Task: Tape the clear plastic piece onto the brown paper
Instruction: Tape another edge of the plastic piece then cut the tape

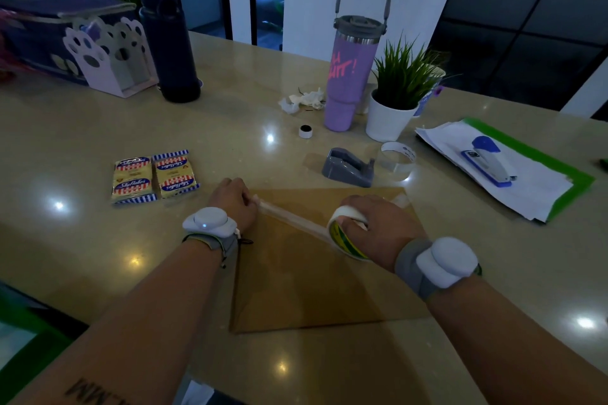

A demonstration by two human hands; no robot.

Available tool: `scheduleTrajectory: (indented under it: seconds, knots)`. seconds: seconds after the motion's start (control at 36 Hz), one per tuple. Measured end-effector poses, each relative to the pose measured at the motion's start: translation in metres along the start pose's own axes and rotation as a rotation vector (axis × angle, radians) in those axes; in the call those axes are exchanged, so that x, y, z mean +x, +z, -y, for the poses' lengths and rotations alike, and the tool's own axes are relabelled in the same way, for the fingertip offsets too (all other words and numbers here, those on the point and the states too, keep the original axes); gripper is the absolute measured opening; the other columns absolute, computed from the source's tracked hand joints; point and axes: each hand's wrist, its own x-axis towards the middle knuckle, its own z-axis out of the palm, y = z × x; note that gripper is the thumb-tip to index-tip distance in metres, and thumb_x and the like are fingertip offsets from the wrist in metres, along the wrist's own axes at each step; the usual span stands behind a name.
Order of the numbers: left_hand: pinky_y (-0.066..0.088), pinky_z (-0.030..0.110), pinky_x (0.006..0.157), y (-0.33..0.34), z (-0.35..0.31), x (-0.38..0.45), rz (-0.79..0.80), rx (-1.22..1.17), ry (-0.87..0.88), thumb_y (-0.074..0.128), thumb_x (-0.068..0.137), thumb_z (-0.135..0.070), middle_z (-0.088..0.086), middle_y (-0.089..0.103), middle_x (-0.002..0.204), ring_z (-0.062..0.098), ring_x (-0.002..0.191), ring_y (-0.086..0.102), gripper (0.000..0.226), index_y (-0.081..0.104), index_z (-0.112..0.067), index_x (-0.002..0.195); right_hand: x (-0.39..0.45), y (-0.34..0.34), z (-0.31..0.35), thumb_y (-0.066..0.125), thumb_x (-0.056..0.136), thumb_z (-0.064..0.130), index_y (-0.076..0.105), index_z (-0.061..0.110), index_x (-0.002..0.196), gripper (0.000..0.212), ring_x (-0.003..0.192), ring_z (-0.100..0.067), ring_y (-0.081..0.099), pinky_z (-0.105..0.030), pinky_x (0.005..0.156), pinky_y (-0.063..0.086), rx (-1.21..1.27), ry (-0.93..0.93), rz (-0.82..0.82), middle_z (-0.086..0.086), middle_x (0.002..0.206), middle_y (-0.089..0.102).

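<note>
The left hand [234,199] pinches the free end of a tape strip [292,219]; the right hand [375,223] has its grip curled round the packing tape roll [345,233], so the strip runs taut between them above the brown paper [312,273] on the counter [230,128]. The clear plastic piece is hard to make out on the paper. Tape is being drawn out; next, probably, lowering it flat and pressing.

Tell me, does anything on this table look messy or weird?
Yes: a crumpled white tissue lies loose on the table beside the purple tumbler, like litter. The stretched strip of tape also runs slantwise across the brown paper.
</note>
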Motion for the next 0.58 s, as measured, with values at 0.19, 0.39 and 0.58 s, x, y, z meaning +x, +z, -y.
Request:
scheduleTrajectory:
  seconds: [0.19,0.39,0.58]
  knots:
    - [0.029,0.033,0.061,-0.003,0.004,-0.001,-0.084,-0.135,-0.020,0.057,0.081,-0.005,0.001,0.035,0.066,0.025,0.066,0.039,0.023,0.034,-0.009,0.082,0.000,0.001,0.000,0.042,0.092,0.038,0.054,0.019,0.116,0.033,0.109,-0.029,0.052,-0.034,0.094,0.039,0.011,-0.001,-0.005,-0.007,0.119,0.060]
    - [0.040,0.038,0.071,-0.010,0.009,-0.007,-0.144,-0.231,0.025,0.045,0.079,0.010,0.016,0.050,0.083,0.031,0.079,0.049,0.019,0.051,-0.001,0.093,0.002,0.003,-0.003,0.043,0.092,0.037,0.055,0.020,0.115,0.031,0.107,-0.028,0.051,-0.034,0.091,0.040,0.022,-0.001,-0.011,-0.006,0.117,0.060]
    - [0.030,0.033,0.108,-0.025,-0.017,-0.045,0.338,0.220,0.291,0.034,0.093,-0.027,0.010,0.037,0.147,0.030,0.133,0.037,0.045,0.042,-0.011,0.135,0.005,0.005,-0.002,0.043,0.092,0.037,0.054,0.021,0.115,0.030,0.108,-0.028,0.051,-0.033,0.090,0.039,0.011,-0.020,-0.012,-0.006,0.117,0.059]
